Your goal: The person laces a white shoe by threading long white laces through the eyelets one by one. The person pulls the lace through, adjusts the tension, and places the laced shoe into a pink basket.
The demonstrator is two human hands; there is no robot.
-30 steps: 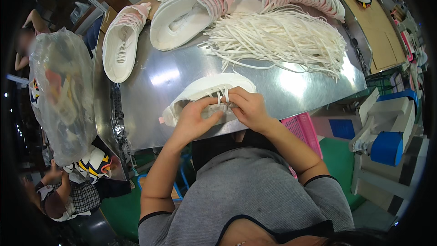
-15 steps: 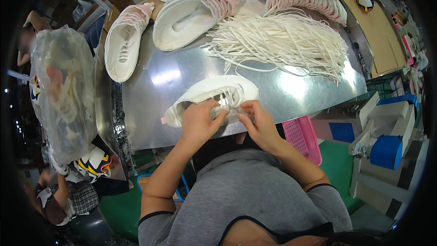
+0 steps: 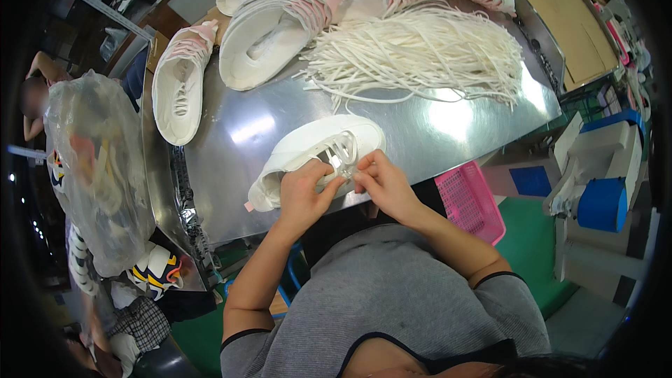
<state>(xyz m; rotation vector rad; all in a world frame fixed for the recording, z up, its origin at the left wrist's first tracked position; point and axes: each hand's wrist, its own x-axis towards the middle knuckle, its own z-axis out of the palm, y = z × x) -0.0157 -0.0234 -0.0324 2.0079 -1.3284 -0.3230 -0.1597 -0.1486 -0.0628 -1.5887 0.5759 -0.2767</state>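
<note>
White shoe (image 3: 297,148) on its side at the centre of the frame, both hands at its lacing.
Half a second ago the right hand (image 3: 385,185) was farther from the left; now their fingertips nearly meet at the lace (image 3: 341,148). The left hand (image 3: 304,194) grips the shoe's near edge, while the right's thumb and forefinger come together beside the lace — whether they grip it, I cannot tell. The shoe is smooth and matte, the lace flat. Shiny metal tabletop (image 3: 234,182) lies beneath; a loose, stringy heap of white laces (image 3: 420,52) and nested pink-edged uppers (image 3: 255,52) fill the top. A perforated pink basket (image 3: 476,203) sits lower right, a cloudy plastic bag (image 3: 98,168) at left — the hands hide part of the shoe's near side.
</note>
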